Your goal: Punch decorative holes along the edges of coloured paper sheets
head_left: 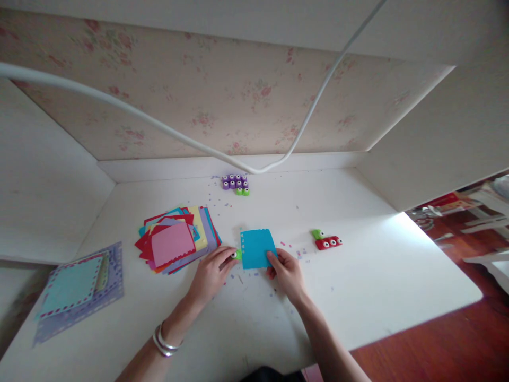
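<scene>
A blue paper card (257,248) lies on the white desk (358,297) in front of me. My right hand (287,274) pinches its lower right corner. My left hand (212,272) is closed on a small green paper punch (237,255) pressed at the card's left edge, where a few small holes show. Tiny paper bits are scattered around the card.
A fanned stack of coloured cards (177,238) lies left of my hands. Finished cards (77,289) sit at the far left. Purple and green punches (236,183) are grouped at the back, red and green punches (326,241) at the right. A white cable (167,127) hangs overhead.
</scene>
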Motion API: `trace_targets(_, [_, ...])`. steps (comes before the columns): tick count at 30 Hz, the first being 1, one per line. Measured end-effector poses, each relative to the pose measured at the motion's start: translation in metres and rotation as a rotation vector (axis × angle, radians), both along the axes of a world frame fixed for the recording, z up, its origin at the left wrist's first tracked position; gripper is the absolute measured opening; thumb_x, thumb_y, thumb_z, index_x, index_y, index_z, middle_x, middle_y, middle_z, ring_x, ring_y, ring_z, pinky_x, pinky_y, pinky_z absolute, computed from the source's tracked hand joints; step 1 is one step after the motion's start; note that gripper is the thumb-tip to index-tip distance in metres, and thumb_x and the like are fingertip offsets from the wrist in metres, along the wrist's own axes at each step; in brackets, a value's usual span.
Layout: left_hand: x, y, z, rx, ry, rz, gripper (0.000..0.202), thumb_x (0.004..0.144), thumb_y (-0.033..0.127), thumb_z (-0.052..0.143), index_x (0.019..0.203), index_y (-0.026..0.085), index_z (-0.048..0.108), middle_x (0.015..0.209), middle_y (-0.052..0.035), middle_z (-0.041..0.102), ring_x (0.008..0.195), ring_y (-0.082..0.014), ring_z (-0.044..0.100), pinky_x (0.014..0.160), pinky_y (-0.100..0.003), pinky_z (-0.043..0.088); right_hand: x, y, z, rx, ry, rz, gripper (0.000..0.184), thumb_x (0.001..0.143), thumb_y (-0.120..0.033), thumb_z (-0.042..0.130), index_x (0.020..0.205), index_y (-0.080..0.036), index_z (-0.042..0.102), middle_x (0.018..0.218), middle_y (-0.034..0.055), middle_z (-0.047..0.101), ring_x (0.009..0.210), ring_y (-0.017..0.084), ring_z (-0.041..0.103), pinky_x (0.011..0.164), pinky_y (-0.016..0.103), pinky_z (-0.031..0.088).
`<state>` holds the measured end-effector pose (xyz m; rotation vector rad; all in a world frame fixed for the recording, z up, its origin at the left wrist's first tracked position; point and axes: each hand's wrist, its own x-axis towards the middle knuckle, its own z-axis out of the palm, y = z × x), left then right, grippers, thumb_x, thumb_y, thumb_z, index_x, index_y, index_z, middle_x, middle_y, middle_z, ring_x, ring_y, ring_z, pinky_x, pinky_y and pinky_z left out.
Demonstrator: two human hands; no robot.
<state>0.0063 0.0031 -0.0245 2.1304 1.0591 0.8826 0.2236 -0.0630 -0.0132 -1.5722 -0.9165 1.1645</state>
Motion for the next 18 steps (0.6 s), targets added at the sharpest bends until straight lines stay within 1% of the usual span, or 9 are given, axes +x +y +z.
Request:
trace_targets(4, [-0.0004,-0.0005,-0.0016,-0.007,0.0,-0.009,0.021,0.089,0.032,0.059,0.108,0.023,0.063,0.106,-0.005,0.068,0.097,-0.0176,0.065,0.087,-0.031,0.053,0.0002,0.0017,-0.0026,-0.009,-0.005,-0.012,0.041,0.084,-0.058,0.055,0.084,-0.018,0.063,0.052,-0.001,0.058,0.046,0.013,0.051,0.047,0.023,0.039])
trace_targets(8, [-0.0007,-0.001,-0.0016,0.002,-0.01,-0.014,0.021,0.089,0.032,0.059,0.108,0.024,0.063,0.107,-0.0052,0.068,0.099,-0.018,0.065,0.088,-0.031,0.053,0.0002,0.003,-0.0027,-0.016,0.0,-0.026,0.043,0.083,-0.06,0.055,0.082,-0.018,0.063,0.053,-0.0001,0.059,0.046,0.013,0.051,0.047,0.024,0.039])
trace_targets(14, [0.0003,-0.0005,-0.0006,0.006,-0.018,-0.005,0.021,0.089,0.032,0.058,0.108,0.024,0.064,0.106,-0.0051,0.069,0.097,-0.0184,0.066,0.087,-0.032,0.054,0.0005,0.0019,0.0001,-0.008,0.026,-0.015,0.04,0.083,-0.058,0.056,0.083,-0.018,0.063,0.053,-0.0007,0.058,0.046,0.013,0.051,0.047,0.024,0.039])
trace_targets(18, [0.0007,-0.0009,0.0002,0.0,-0.029,-0.008,0.022,0.089,0.033,0.058,0.109,0.025,0.064,0.106,-0.0054,0.069,0.097,-0.0187,0.066,0.088,-0.033,0.054,0.0004,0.0021,-0.0007,-0.011,0.005,-0.01,0.041,0.083,-0.059,0.056,0.082,-0.018,0.062,0.053,-0.0001,0.058,0.047,0.014,0.051,0.047,0.025,0.039])
